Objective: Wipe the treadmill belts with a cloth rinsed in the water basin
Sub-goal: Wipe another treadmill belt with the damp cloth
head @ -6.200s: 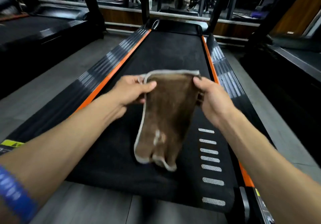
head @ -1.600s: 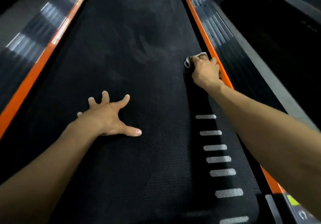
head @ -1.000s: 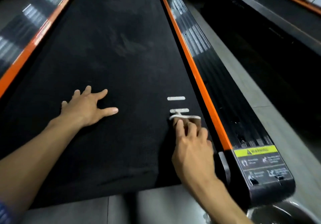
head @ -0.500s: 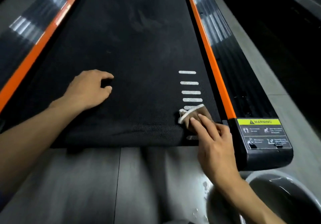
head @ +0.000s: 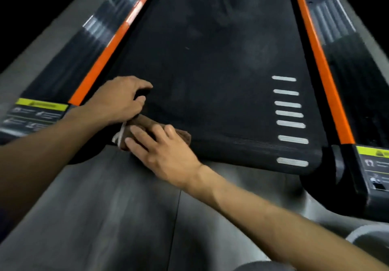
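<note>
The black treadmill belt point(head: 210, 70) runs away from me between orange side strips. A folded brown cloth point(head: 145, 123) with white trim lies at the belt's near edge, towards its left corner. My right hand point(head: 164, 150) presses flat on the cloth, fingers straight and pointing left. Just beyond the cloth, my left hand point(head: 120, 100) rests on the belt with its fingers curled under, and I see nothing in it. Part of the cloth is hidden under my right fingers.
A pale basin rim point(head: 366, 235) shows at the lower right on the grey floor point(head: 126, 207). Black side rails with yellow warning labels point(head: 40, 104) flank the belt. White stripes point(head: 290, 115) mark the belt's right side.
My right hand has slid the cloth along the belt's near edge from the right side to the left corner, next to my left hand. The view has swung left.
</note>
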Available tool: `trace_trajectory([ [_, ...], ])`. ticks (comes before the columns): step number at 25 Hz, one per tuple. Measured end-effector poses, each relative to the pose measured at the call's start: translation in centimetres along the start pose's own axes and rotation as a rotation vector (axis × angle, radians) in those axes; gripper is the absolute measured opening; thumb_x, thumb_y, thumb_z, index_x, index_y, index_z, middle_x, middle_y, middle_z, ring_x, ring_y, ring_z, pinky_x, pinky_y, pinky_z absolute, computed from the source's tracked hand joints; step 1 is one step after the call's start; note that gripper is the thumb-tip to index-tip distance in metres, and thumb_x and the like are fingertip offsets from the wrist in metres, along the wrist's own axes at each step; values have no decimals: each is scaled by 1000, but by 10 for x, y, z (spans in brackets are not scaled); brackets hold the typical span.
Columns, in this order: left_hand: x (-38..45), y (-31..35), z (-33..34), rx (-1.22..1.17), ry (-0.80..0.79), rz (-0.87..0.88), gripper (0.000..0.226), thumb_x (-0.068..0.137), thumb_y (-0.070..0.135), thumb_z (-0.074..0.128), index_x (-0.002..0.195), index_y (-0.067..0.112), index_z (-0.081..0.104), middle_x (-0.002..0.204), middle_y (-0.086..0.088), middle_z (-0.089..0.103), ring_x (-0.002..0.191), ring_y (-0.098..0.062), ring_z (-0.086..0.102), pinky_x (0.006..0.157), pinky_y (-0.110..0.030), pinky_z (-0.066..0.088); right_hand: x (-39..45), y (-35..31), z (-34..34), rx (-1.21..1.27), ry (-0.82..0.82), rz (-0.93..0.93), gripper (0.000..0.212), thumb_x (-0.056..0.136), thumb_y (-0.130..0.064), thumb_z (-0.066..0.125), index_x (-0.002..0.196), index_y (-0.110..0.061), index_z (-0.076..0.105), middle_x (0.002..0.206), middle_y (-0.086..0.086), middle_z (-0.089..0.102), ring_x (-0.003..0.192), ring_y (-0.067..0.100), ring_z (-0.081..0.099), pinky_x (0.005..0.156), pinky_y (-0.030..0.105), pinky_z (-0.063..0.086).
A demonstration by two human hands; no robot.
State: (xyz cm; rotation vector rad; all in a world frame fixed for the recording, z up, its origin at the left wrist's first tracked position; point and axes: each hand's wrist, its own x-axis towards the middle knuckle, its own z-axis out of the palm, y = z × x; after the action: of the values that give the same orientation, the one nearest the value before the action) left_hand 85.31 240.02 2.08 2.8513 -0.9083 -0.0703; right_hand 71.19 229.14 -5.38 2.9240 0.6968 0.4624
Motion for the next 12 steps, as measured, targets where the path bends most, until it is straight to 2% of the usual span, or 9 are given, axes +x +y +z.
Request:
trace_trajectory([
  [2,-5,-15,0,17,18,-24,41,94,21,56,135,22,56,139,-7,54,110,-31,57,96,-41,44,-30,13,-3,4,1,-30,47,98,-19,30,139,-15,51,147,8,46,106,32,49,81,43,35],
  [5,-11,-39,1,96,46,-101,42,94,23,54,136,21,55,140,-7,53,123,-33,51,99,-46,43,-104,40,-6,-11,34,32,46,97,-17,35,139,-18,53,149,2,47,108,30,47,84,43,38],
  [7,-13,-49,2,75,52,-116,42,94,20,54,136,20,55,140,-8,53,125,-32,49,100,-46,41,-133,50,-9,-28,35,83,45,102,-14,27,138,-19,55,148,2,49,108,31,48,84,44,37],
  [9,-20,-54,2,37,32,-67,42,93,14,55,134,16,57,139,-9,54,125,-31,50,102,-40,38,-127,46,-6,-18,61,75,44,104,-14,27,136,-17,56,147,6,51,106,33,47,81,45,38],
  [12,-40,-64,0,-11,36,72,41,91,5,51,129,15,61,134,-5,58,122,-29,53,103,-33,36,-57,22,6,-31,126,-54,40,99,-14,39,136,-12,56,145,12,51,105,35,46,79,45,36],
])
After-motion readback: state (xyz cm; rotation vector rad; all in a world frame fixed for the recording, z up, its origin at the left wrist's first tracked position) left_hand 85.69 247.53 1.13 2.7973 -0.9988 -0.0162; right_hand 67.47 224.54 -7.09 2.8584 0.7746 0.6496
